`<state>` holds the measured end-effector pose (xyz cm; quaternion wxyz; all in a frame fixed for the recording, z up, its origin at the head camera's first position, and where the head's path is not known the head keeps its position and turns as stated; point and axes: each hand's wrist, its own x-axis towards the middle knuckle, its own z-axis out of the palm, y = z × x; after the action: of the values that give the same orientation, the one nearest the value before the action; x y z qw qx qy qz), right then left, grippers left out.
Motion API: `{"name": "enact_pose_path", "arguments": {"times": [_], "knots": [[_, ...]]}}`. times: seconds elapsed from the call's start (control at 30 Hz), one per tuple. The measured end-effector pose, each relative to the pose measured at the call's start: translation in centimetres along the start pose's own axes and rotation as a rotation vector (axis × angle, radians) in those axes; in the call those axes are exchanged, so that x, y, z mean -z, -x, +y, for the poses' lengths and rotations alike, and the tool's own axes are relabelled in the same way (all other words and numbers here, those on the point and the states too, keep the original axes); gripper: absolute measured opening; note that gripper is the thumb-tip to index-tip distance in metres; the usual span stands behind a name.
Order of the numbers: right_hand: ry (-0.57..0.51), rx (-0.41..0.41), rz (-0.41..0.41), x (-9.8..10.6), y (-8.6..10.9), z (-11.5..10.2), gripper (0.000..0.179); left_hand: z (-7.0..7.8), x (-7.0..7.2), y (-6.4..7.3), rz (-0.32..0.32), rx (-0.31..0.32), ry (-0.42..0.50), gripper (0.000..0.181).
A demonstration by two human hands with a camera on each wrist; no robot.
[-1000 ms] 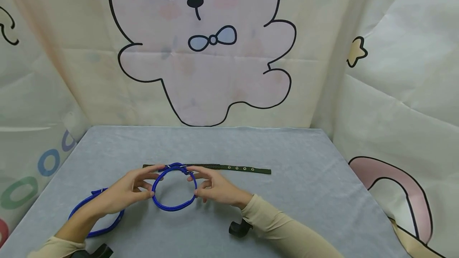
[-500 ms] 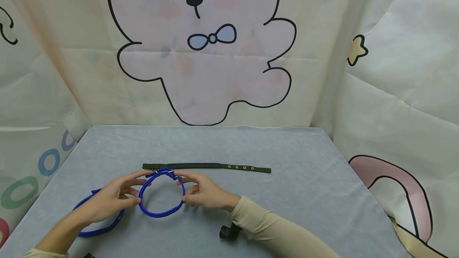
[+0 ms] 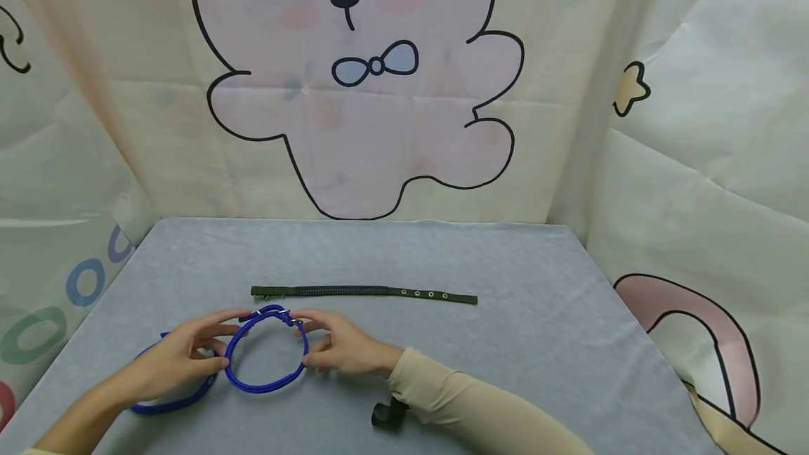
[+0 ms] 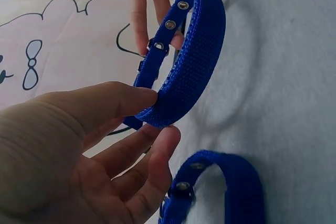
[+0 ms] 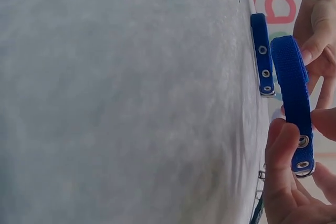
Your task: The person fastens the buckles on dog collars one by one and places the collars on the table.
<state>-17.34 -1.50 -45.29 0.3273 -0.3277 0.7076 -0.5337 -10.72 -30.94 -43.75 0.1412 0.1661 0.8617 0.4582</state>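
Observation:
A blue pet collar (image 3: 259, 389), buckled into a ring, is held above the table between both hands. My left hand (image 3: 167, 364) pinches its left side between thumb and fingers. On the opposite side my right hand (image 3: 344, 346) pinches it the same way, and metal eyelets (image 5: 303, 141) show by that thumb and finger in the right wrist view. The buckle end is at the top of the ring in the head view. Another blue collar (image 3: 170, 408), also looped, rests on the table below my left hand, which partly hides it.
A dark green collar (image 3: 344, 291) with metal eyelets lies stretched out flat beyond the hands. Grey cloth covers the table (image 3: 518, 343). Printed curtains (image 3: 442, 146) stand behind and at both sides. A black device (image 3: 388, 414) is at the right sleeve.
Both hands have moved left and slightly toward the near edge, carrying the held collar with them. The green collar's left end, earlier overlapped by the hands, now shows fully.

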Motion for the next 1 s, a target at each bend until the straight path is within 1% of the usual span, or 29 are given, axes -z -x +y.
{"name": "enact_pose_path", "arguments": {"times": [0.13,0.23,0.3,0.4,0.63,1.0], "knots": [[0.028,-0.027,-0.009,-0.4,-0.5,0.0,0.07,-0.5,0.3,0.3,-0.009,-0.01,-0.002,0.07],[0.058,-0.048,-0.007,-0.8,-0.8,-0.1,0.07,-0.8,0.4,0.5,-0.009,-0.025,-0.036,0.07],[0.079,-0.055,-0.003,-1.0,-0.9,-0.1,0.07,-1.1,0.5,0.6,-0.002,-0.035,-0.069,0.07],[0.113,-0.061,0.0,-1.5,-1.1,-0.2,0.07,-1.4,0.6,0.8,0.001,-0.049,-0.096,0.071],[0.22,-0.096,0.018,-2.1,-1.7,-0.5,0.07,-1.9,0.9,0.8,-0.018,-0.033,-0.12,0.073],[0.333,-0.119,0.034,-2.6,-1.9,-0.8,0.073,-2.2,1.2,0.8,-0.046,-0.011,-0.156,0.071]]}}
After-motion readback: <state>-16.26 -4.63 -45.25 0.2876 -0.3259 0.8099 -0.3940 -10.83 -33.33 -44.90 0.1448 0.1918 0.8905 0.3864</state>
